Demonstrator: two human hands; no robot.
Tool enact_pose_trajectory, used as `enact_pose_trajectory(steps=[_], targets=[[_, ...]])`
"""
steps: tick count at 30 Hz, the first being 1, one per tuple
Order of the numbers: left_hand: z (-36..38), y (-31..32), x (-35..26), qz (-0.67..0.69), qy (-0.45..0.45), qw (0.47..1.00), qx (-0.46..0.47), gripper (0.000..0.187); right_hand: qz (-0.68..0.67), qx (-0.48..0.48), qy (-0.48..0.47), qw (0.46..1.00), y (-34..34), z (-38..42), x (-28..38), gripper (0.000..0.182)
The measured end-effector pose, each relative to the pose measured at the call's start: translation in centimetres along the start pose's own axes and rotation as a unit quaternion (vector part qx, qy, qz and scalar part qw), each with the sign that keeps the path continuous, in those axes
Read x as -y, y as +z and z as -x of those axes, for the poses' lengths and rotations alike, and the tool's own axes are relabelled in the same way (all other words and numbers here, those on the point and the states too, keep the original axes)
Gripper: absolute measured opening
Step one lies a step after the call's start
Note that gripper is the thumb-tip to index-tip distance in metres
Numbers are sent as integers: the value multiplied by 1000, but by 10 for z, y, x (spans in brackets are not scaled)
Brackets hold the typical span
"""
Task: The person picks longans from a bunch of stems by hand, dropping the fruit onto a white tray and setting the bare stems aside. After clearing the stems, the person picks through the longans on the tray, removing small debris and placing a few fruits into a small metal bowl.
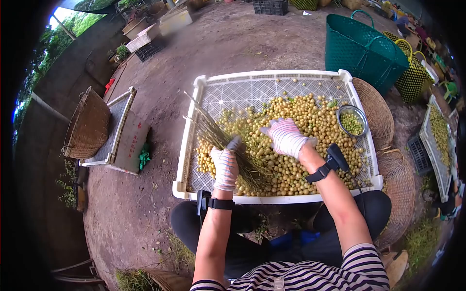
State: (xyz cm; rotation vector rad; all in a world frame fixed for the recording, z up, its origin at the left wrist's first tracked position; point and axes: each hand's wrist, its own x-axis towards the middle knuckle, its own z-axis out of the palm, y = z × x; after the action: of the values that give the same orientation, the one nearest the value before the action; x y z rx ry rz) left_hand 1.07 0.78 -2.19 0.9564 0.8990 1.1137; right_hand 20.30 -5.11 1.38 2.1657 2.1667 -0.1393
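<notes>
A large white perforated plastic tray (194,121) rests on the bare earth floor in front of a seated person and serves as the landmark here. Inside the tray, spread over its middle and near side, lies a heap of small round yellow fruits (296,121). The left hand (225,165), in a striped work glove, is at the tray's near left part — its fingers are closed around a bundle of thin bare brown stems (208,128), whose loose ends fan out toward the tray's far left corner. The right hand (286,137), gloved alike, lies near the tray's centre directly on the fruit heap, fingers spread and partly curled; whether it grips any fruit cannot be told. A small round metal bowl (352,121) holding greenish fruits sits inside the tray at its right side. Just beyond the tray's right edge stand two flat round woven baskets (378,114), one behind the other. Past the tray's far right corner stands a tall teal plastic woven basket with handles (361,48). Well to the tray's left, a deep brown wicker basket (87,126) lies tipped against a flat board — both on the earth.
</notes>
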Motion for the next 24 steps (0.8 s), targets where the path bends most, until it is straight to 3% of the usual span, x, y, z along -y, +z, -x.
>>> enact_pose_trajectory(steps=[3, 7, 8, 11, 12, 16, 19, 23, 24], targets=[[5, 0, -8, 9, -13, 998, 53, 24, -196, -41, -134, 971, -12, 2, -6, 65], [10, 2, -13, -32, 25, 991, 128, 25, -438, 13, -177, 881, -3, -10, 7, 63], [11, 4, -16, -42, 17, 990, 132, 25, -405, 20, -154, 901, 6, -15, 10, 53], [7, -2, -11, -21, 0, 991, 131, 21, -427, 165, -45, 888, -6, -11, 10, 43], [8, -1, -12, -28, 12, 993, 117, 20, -459, 104, -82, 879, 25, -22, 7, 38], [13, 8, -10, -50, 28, 996, 73, 18, -287, 64, -84, 952, 10, -13, 5, 29], [16, 17, -13, -87, 37, 994, 47, 19, -220, 7, -52, 974, 4, -8, 11, 28], [7, 12, -2, -31, 34, 998, 31, 17, -117, 65, 22, 991, -3, -4, 20, 34], [5, 9, 1, -14, 35, 999, 29, 16, -124, 25, 6, 992, 11, -3, 18, 37]])
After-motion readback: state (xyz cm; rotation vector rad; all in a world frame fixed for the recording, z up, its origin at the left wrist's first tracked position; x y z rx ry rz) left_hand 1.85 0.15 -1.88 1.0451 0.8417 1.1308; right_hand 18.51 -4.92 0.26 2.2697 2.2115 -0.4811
